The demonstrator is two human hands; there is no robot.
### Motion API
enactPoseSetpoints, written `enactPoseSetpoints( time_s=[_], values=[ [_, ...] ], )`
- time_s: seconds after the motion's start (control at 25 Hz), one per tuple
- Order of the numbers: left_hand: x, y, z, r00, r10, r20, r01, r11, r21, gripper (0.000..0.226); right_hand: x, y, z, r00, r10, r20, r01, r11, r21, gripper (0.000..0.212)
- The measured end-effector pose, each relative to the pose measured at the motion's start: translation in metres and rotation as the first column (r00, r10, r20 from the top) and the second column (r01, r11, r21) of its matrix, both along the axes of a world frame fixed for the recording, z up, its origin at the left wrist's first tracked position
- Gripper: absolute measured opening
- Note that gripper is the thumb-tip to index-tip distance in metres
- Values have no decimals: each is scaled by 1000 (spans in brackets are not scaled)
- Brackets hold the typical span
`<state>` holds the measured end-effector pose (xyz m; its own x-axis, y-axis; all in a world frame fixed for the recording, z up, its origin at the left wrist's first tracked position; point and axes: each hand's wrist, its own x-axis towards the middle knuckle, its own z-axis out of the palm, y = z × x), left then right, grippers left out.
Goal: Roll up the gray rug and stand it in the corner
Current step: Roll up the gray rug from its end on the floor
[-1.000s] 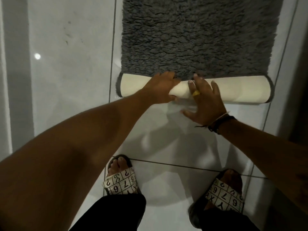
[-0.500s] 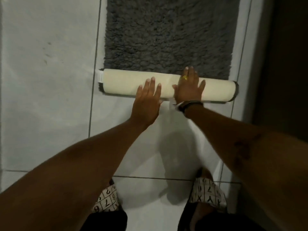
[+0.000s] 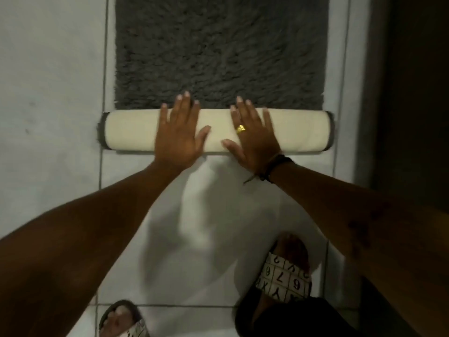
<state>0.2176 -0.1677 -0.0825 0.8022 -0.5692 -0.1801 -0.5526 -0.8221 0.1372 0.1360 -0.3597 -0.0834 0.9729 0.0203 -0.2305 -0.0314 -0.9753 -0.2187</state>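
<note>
The gray shaggy rug (image 3: 218,49) lies flat on the white tiled floor, stretching away from me. Its near end is rolled into a cylinder (image 3: 131,128) showing the cream backing, lying crosswise. My left hand (image 3: 178,132) rests palm down on the middle of the roll, fingers spread and reaching over its top. My right hand (image 3: 252,135), wearing a gold ring and a dark wrist cord, presses flat on the roll just to the right, fingers apart. Neither hand closes around the roll.
White floor tiles (image 3: 48,93) with gray grout lines extend to the left. A dark vertical edge, like a door or frame (image 3: 413,93), runs along the right. My feet in patterned sandals (image 3: 284,278) stand near the bottom.
The roll has grown thicker and moved farther along the rug. Both hands shifted from its near side to flat on top, fingers over the far edge. My feet have stepped forward.
</note>
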Motion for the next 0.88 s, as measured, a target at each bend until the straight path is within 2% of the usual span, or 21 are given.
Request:
enactPoseSetpoints(
  time_s=[0.12,0.2,0.32,0.4,0.52,0.56,0.64,0.68,0.72,0.8,0.88],
  values=[
    [55,-27,13,1000,1,30,-2,1000,28,66,53,-18,12,996,-47,-74,48,999,10,78],
    [77,-48,22,996,86,5,-86,988,125,64,81,-26,26,980,-136,-144,131,990,-44,81],
    [87,-72,35,961,276,0,-268,931,247,71,76,-7,50,979,-186,-78,176,977,-121,83],
    [93,-71,43,950,312,-6,-299,916,266,75,57,9,60,990,-126,-64,126,992,-13,82],
    [105,-70,31,986,168,6,-166,962,215,76,49,7,38,982,-150,-118,157,986,53,85],
    [111,-71,26,981,192,-16,-185,962,202,76,60,2,29,980,-163,-116,171,984,58,86],
    [131,-85,22,948,317,-4,-316,946,76,74,88,-12,12,982,-184,-51,183,983,-21,85],
    [142,-87,27,922,385,36,-384,923,-27,73,108,-19,8,984,-176,-38,175,984,-25,83],
    [151,-89,34,918,383,106,-370,921,-123,70,128,-25,5,984,-174,-29,173,985,-11,81],
    [148,-82,31,951,222,214,-171,957,-233,68,156,-37,5,974,-222,-52,221,975,-25,79],
    [115,-73,27,986,97,139,-76,985,-154,68,175,-45,9,969,-229,-88,223,972,-70,74]
  ],
)
